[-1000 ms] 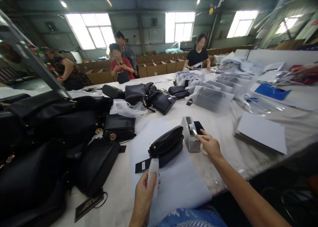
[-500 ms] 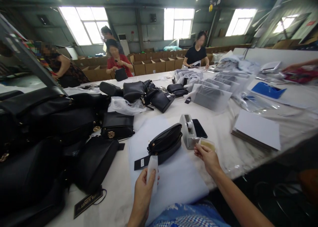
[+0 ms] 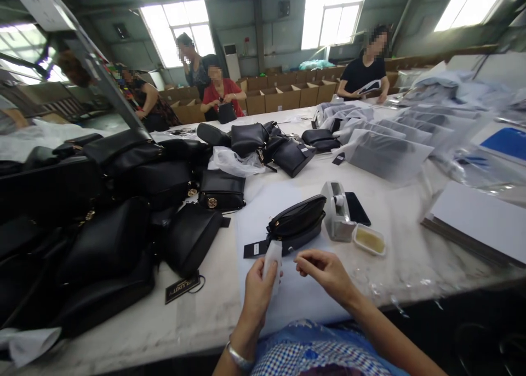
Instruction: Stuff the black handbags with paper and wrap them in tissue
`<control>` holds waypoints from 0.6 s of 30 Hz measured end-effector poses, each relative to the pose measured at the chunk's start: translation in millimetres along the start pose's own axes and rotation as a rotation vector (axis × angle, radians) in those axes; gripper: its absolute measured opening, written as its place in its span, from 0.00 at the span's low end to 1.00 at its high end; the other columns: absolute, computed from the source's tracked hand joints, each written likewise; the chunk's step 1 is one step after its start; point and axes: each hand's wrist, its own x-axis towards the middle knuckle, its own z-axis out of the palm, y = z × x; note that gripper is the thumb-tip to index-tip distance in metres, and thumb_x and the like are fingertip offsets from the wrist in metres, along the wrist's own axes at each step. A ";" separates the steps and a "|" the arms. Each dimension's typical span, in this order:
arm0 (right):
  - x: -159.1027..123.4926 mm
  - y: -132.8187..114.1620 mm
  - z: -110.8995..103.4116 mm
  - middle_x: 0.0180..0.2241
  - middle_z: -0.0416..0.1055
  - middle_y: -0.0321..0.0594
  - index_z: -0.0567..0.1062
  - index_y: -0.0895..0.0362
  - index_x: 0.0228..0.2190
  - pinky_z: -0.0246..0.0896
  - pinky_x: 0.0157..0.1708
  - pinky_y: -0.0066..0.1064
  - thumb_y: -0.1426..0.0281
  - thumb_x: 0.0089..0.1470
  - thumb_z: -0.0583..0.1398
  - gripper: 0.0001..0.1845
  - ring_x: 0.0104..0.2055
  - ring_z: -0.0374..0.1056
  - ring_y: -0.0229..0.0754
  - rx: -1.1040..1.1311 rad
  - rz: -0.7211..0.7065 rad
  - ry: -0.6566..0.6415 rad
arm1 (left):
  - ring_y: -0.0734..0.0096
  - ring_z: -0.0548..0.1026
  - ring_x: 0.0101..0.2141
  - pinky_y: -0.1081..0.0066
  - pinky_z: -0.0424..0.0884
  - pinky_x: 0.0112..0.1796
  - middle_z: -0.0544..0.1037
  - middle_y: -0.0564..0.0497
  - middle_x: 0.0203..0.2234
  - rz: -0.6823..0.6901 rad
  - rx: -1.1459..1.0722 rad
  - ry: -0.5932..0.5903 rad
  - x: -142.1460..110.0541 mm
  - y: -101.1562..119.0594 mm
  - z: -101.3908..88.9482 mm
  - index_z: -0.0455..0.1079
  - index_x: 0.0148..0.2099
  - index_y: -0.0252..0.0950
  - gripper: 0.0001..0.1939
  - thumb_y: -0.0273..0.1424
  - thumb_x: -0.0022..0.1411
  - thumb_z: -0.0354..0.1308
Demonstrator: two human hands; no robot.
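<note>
My left hand (image 3: 259,280) is closed around a folded strip of white translucent paper (image 3: 273,255), held upright against the near end of a black zippered handbag (image 3: 296,222). A black tag (image 3: 255,248) with a white label pokes out beside it. My right hand (image 3: 322,269) is pinched just right of the paper, in front of the bag. The tape between its fingertips is too thin to make out clearly now. Under the bag lies a white paper sheet (image 3: 283,195). A grey tape dispenser (image 3: 337,217) stands right of the bag.
A phone (image 3: 357,208) and a small tub of yellowish stuff (image 3: 370,240) lie by the dispenser. Black handbags (image 3: 110,239) pile up on the left. Paper-wrapped bags (image 3: 388,154) stand at the back right, a stack of white sheets (image 3: 479,217) at the right. Several people work beyond the table.
My right hand has pulled tape from the dispenser and come left, close to my left hand. My left hand keeps its grip on the folded paper. The view has turned a little right.
</note>
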 end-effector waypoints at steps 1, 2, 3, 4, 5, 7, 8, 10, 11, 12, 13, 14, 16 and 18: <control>5.8 -5.1 8.4 0.25 0.75 0.39 0.79 0.57 0.30 0.64 0.30 0.29 0.57 0.54 0.63 0.16 0.28 0.69 0.40 0.000 -0.016 -0.045 | 0.66 0.73 0.31 0.72 0.67 0.32 0.77 0.48 0.29 0.018 0.008 -0.001 -0.8 0.6 0.1 0.72 0.42 0.32 0.20 0.46 0.60 0.58; 12.2 -7.9 15.3 0.24 0.74 0.38 0.79 0.57 0.29 0.63 0.29 0.28 0.57 0.54 0.62 0.15 0.27 0.69 0.40 -0.012 -0.027 -0.071 | 0.66 0.73 0.31 0.72 0.67 0.32 0.77 0.48 0.29 0.035 0.013 -0.003 -1.5 1.2 0.2 0.72 0.43 0.32 0.20 0.45 0.61 0.57; 18.7 -8.8 20.7 0.23 0.74 0.38 0.79 0.57 0.27 0.62 0.27 0.28 0.57 0.53 0.62 0.15 0.26 0.68 0.39 -0.042 -0.032 -0.075 | 0.66 0.73 0.31 0.72 0.67 0.32 0.77 0.48 0.30 0.048 0.017 -0.002 -2.1 1.6 0.1 0.73 0.43 0.32 0.20 0.45 0.62 0.57; 25.1 -7.7 24.5 0.22 0.73 0.37 0.78 0.57 0.25 0.60 0.26 0.27 0.57 0.53 0.62 0.16 0.25 0.67 0.39 -0.088 -0.031 -0.058 | 0.66 0.73 0.32 0.72 0.68 0.33 0.77 0.48 0.30 0.058 0.019 -0.001 -2.4 1.9 0.0 0.73 0.44 0.32 0.20 0.45 0.62 0.57; 30.8 -5.3 26.8 0.21 0.72 0.37 0.77 0.57 0.23 0.58 0.25 0.27 0.57 0.52 0.63 0.17 0.24 0.65 0.38 -0.140 -0.026 -0.028 | 0.65 0.73 0.33 0.71 0.68 0.34 0.77 0.47 0.31 0.064 0.020 0.001 -2.5 1.9 -0.2 0.73 0.44 0.32 0.20 0.45 0.62 0.57; 39.3 2.2 27.3 0.18 0.70 0.36 0.76 0.57 0.19 0.55 0.23 0.27 0.56 0.50 0.63 0.19 0.22 0.64 0.38 -0.227 0.014 0.020 | 0.65 0.74 0.34 0.71 0.68 0.34 0.77 0.47 0.33 0.063 0.015 0.002 -2.5 1.5 -1.0 0.72 0.44 0.32 0.20 0.44 0.61 0.58; 41.9 6.2 26.2 0.18 0.70 0.36 0.76 0.57 0.19 0.54 0.23 0.27 0.55 0.50 0.63 0.20 0.22 0.63 0.38 -0.245 0.041 0.022 | 0.64 0.74 0.34 0.70 0.69 0.35 0.77 0.47 0.33 0.056 0.010 -0.002 -2.5 0.9 -1.5 0.72 0.44 0.32 0.20 0.44 0.60 0.59; 44.1 13.0 22.8 0.18 0.70 0.36 0.76 0.57 0.20 0.55 0.23 0.27 0.54 0.50 0.62 0.20 0.21 0.63 0.38 -0.219 0.092 -0.017 | 0.65 0.74 0.33 0.70 0.69 0.34 0.77 0.48 0.32 0.034 -0.008 -0.016 -2.8 -0.6 -2.6 0.72 0.44 0.31 0.20 0.45 0.60 0.59; 44.1 15.5 21.0 0.18 0.70 0.36 0.76 0.57 0.21 0.56 0.23 0.27 0.54 0.51 0.62 0.20 0.22 0.64 0.38 -0.189 0.108 -0.047 | 0.65 0.74 0.32 0.71 0.68 0.33 0.77 0.48 0.31 0.018 -0.022 -0.024 -3.1 -1.4 -3.1 0.72 0.44 0.31 0.21 0.45 0.60 0.59; 43.7 17.3 19.3 0.19 0.70 0.36 0.76 0.58 0.22 0.58 0.24 0.28 0.54 0.51 0.62 0.19 0.23 0.65 0.38 -0.155 0.115 -0.079 | 0.66 0.74 0.31 0.71 0.68 0.31 0.77 0.48 0.31 0.001 -0.038 -0.034 -3.5 -2.2 -3.5 0.72 0.44 0.31 0.21 0.46 0.60 0.59; 43.1 18.6 18.0 0.21 0.72 0.36 0.76 0.58 0.23 0.60 0.26 0.28 0.55 0.51 0.62 0.18 0.24 0.66 0.39 -0.120 0.114 -0.110 | 0.67 0.73 0.30 0.72 0.67 0.30 0.76 0.49 0.30 -0.015 -0.054 -0.045 -3.8 -2.7 -3.9 0.72 0.44 0.31 0.22 0.46 0.59 0.59; 42.4 19.6 16.9 0.22 0.73 0.37 0.77 0.58 0.25 0.61 0.28 0.28 0.56 0.51 0.62 0.17 0.25 0.67 0.39 -0.090 0.110 -0.140 | 0.68 0.73 0.29 0.72 0.67 0.29 0.76 0.49 0.29 -0.032 -0.069 -0.056 -4.2 -3.0 -4.3 0.72 0.44 0.31 0.23 0.47 0.59 0.59; 41.5 21.4 15.9 0.25 0.74 0.38 0.78 0.58 0.29 0.63 0.30 0.29 0.58 0.50 0.61 0.15 0.27 0.68 0.40 -0.053 0.095 -0.175 | 0.69 0.72 0.27 0.73 0.66 0.28 0.76 0.49 0.28 -0.062 -0.101 -0.079 -4.8 -2.4 -4.8 0.72 0.45 0.31 0.24 0.47 0.59 0.59; 41.4 23.8 16.8 0.27 0.75 0.38 0.79 0.57 0.31 0.64 0.32 0.30 0.60 0.51 0.61 0.13 0.29 0.68 0.41 -0.033 0.070 -0.180 | 0.69 0.72 0.28 0.73 0.66 0.28 0.76 0.49 0.28 -0.085 -0.134 -0.102 -5.2 -0.5 -5.1 0.72 0.45 0.30 0.23 0.47 0.59 0.60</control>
